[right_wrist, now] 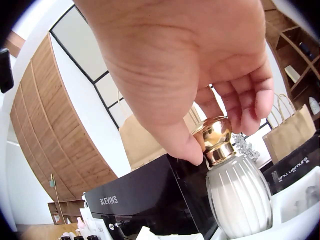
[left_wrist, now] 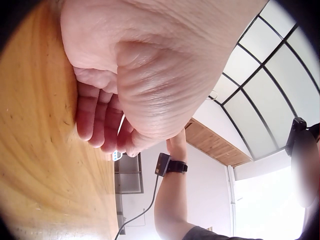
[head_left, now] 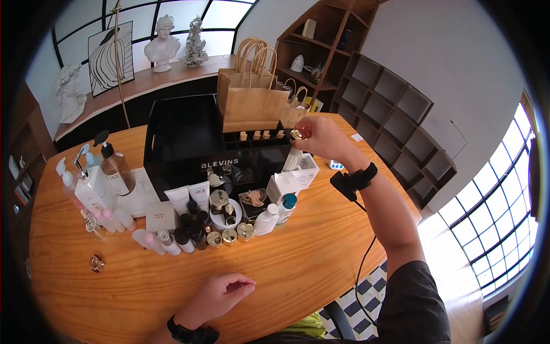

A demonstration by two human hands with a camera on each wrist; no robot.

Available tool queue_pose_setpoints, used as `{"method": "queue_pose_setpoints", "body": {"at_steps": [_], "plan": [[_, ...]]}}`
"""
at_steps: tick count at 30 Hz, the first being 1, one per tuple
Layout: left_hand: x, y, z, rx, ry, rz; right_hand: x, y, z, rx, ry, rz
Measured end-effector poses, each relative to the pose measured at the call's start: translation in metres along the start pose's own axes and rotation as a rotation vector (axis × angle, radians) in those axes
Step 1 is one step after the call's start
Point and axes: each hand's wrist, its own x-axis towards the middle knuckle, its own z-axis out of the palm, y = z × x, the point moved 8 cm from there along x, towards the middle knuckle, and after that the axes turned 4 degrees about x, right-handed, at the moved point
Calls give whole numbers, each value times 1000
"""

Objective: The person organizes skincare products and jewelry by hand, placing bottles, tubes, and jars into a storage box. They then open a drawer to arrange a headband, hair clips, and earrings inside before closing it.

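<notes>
My right hand [head_left: 322, 139] pinches the round gold cap [right_wrist: 216, 137] of a ribbed glass perfume bottle [right_wrist: 239, 195] between thumb and fingers. The bottle is upright, close over a white box [head_left: 298, 178] at the right end of the black BLEVINS case [head_left: 189, 166]. In the head view the hand covers part of the cap. My left hand [head_left: 220, 295] rests near the table's front edge, fingers loosely bent and holding nothing. From the left wrist view, its palm [left_wrist: 165, 90] shows beside the wood.
Brown paper bags [head_left: 252, 106] stand behind the case. Bottles, tubes and gold-lidded jars [head_left: 245, 230] crowd its front. Pump bottles [head_left: 117, 172] stand at the left on the wooden table [head_left: 143, 286], near a small shiny trinket [head_left: 97, 264]. A cable [head_left: 365, 258] hangs from my right wrist.
</notes>
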Motion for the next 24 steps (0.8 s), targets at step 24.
{"method": "queue_pose_setpoints", "body": {"at_steps": [24], "plan": [[-1, 8, -5, 63, 44, 152, -7, -25, -48, 27, 88, -9]]}}
